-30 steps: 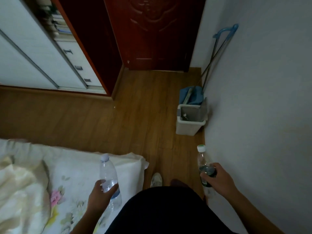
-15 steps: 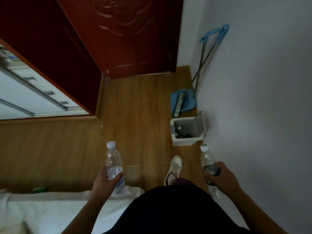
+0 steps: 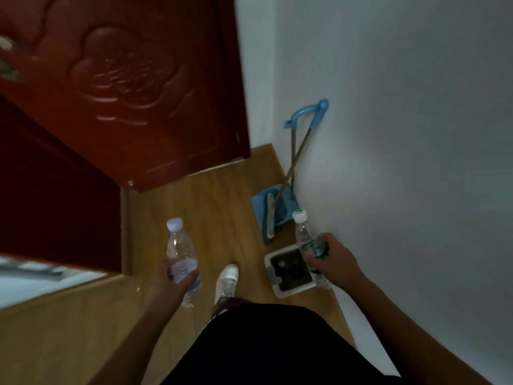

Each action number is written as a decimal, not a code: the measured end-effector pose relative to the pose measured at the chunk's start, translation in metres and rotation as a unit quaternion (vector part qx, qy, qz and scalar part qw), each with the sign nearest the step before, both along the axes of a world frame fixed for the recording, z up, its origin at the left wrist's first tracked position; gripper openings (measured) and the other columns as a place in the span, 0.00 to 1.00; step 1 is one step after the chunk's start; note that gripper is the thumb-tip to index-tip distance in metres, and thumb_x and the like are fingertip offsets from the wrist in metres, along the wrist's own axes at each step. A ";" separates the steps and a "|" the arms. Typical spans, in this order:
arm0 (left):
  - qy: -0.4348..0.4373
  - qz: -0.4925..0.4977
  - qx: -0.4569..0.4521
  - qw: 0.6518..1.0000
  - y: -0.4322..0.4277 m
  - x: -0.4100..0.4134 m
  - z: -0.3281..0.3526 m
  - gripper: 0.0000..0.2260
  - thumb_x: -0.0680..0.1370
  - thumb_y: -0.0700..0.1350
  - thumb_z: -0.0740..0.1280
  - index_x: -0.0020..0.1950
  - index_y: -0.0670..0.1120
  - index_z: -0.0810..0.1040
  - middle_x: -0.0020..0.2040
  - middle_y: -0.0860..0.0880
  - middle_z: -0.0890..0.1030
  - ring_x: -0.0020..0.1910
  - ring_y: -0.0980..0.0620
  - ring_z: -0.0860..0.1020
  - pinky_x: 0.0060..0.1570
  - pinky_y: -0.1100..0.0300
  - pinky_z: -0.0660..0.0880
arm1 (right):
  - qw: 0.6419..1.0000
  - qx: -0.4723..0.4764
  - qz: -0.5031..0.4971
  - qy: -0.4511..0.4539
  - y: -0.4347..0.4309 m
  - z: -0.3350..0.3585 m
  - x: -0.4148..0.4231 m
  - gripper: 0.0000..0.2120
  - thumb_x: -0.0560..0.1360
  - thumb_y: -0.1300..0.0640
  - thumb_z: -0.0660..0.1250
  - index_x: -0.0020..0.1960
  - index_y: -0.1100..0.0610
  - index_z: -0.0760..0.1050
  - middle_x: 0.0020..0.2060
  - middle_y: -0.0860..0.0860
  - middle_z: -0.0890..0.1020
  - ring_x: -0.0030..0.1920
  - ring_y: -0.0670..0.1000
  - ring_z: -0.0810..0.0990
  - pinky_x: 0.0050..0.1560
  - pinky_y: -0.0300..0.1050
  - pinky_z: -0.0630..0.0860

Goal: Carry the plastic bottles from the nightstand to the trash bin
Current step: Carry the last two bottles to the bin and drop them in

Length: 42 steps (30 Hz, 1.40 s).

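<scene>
Now, left hand (image 3: 169, 284): I see fingers wrapped round the blue-labelled bottle (image 3: 180, 251), upright, well left of the trash bin (image 3: 291, 292).
Right hand (image 3: 333, 259): arm extended, gripping the white-capped bottle (image 3: 304, 234) upright over the bin's right edge.

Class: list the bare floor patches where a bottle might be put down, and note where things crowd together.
Bare wood floor lies between the red door and the blue dustpan, and again left of the white shoe. Crowded: along the wall, where dustpan, trash bin and the right hand with its bottle cluster.
</scene>
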<state>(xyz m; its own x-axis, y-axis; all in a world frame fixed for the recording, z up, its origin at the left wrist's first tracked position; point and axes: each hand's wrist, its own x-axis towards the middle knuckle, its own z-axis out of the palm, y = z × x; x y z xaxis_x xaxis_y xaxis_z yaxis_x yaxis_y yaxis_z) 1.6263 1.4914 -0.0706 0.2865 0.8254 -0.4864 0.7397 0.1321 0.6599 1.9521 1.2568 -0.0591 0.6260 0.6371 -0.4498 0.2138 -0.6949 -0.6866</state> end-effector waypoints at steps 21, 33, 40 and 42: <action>0.030 -0.517 -0.073 0.852 0.221 0.310 0.010 0.26 0.74 0.54 0.74 0.70 0.50 0.73 0.59 0.47 0.80 0.50 0.51 0.80 0.39 0.58 0.77 | 0.867 -0.074 -0.490 0.047 0.081 -0.014 -0.112 0.27 0.67 0.43 0.76 0.61 0.50 0.72 0.48 0.45 0.82 0.44 0.43 0.81 0.36 0.35 0.75; 0.065 -0.635 -0.104 0.763 0.138 0.296 -0.022 0.28 0.72 0.59 0.73 0.69 0.51 0.73 0.58 0.51 0.79 0.52 0.53 0.80 0.45 0.57 0.79 | 0.809 -0.065 -0.571 0.123 0.083 -0.042 -0.150 0.25 0.68 0.41 0.75 0.59 0.50 0.72 0.47 0.47 0.82 0.47 0.48 0.82 0.49 0.50 0.82; 0.142 -0.650 -0.118 0.737 0.117 0.282 -0.135 0.20 0.73 0.57 0.73 0.61 0.55 0.74 0.52 0.55 0.79 0.47 0.62 0.78 0.37 0.67 0.74 | 0.770 -0.031 -0.608 0.190 0.113 -0.163 -0.172 0.22 0.69 0.41 0.74 0.57 0.47 0.71 0.46 0.44 0.82 0.46 0.43 0.82 0.48 0.45 0.81; 0.142 -0.648 -0.116 0.739 0.111 0.280 -0.173 0.20 0.73 0.57 0.73 0.61 0.54 0.74 0.53 0.55 0.79 0.48 0.62 0.78 0.37 0.67 0.75 | 0.749 -0.016 -0.633 0.195 0.118 -0.200 -0.171 0.20 0.71 0.44 0.74 0.58 0.49 0.72 0.46 0.44 0.82 0.45 0.43 0.82 0.45 0.43 0.82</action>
